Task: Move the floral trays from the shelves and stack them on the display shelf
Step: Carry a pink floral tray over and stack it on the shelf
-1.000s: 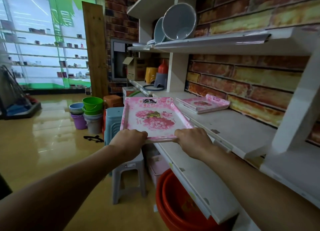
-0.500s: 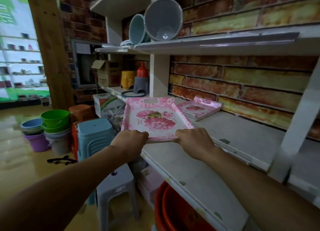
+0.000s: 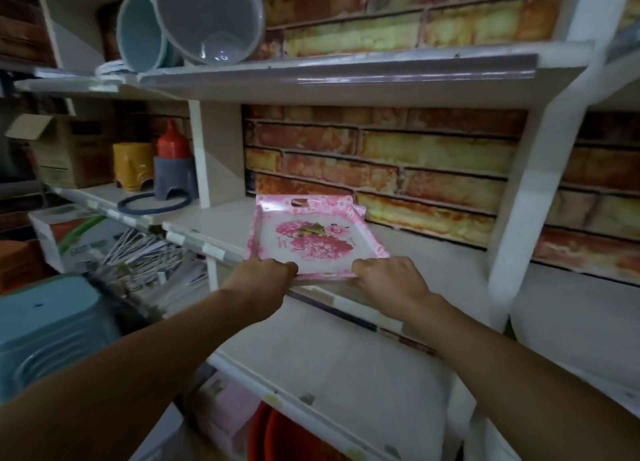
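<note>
A pink floral tray (image 3: 315, 242) with a handle slot at its far end lies over the white display shelf (image 3: 214, 223), in front of the brick wall. Both my hands grip its near edge: my left hand (image 3: 261, 275) at the near left corner, my right hand (image 3: 386, 275) at the near right corner. Pink edges of the tray stack (image 3: 360, 210) peek out under its far right corner; the rest of the stack is hidden beneath it.
A white upright (image 3: 533, 197) bounds the bay on the right, a divider panel (image 3: 216, 152) on the left. Grey buckets (image 3: 207, 17) lie on the upper shelf. A lower shelf (image 3: 332, 367) juts out under my arms, red tubs (image 3: 273, 440) below, a blue stool (image 3: 52, 325) at left.
I have carried the tray rightward and forward, from out in the aisle to over the shelf and onto the stack of trays. My view has turned toward the shelf.
</note>
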